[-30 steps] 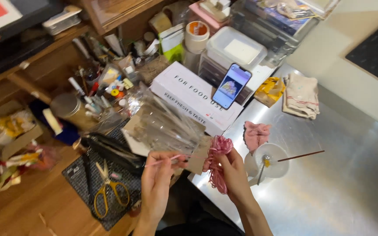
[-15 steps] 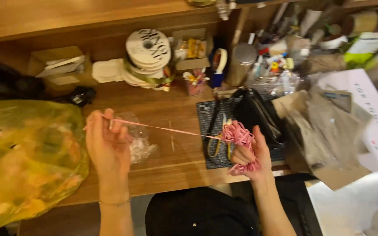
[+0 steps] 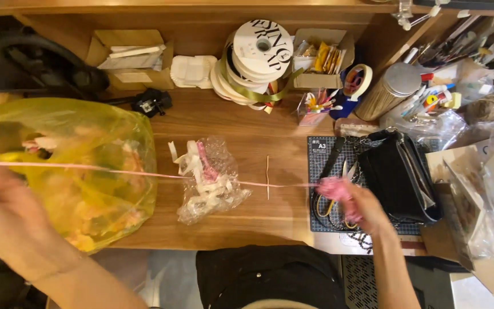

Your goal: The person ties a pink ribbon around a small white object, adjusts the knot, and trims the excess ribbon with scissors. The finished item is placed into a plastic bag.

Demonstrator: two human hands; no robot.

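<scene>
So the right hand (image 3: 364,209) is closed around a bundle of pink ribbon (image 3: 334,189), sitting over the cutting mat (image 3: 321,154) at about 3 o'clock of the wooden worktop (image 3: 230,120). One pink strand (image 3: 144,173) runs taut straight across toward 9 o'clock, over a clear bag of scraps (image 3: 210,183) and a yellow plastic bag (image 3: 81,171). The left hand (image 3: 7,212) is blurry down at 8 o'clock, can't tell its grip. Black handbag (image 3: 401,177) sits just right of the bundle.

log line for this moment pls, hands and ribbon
left hand: pulling pink ribbon out taut | right hand: gripping pink ribbon bundle | under ribbon: yellow plastic bag, clear bag of scraps | surface: wooden desk
</scene>
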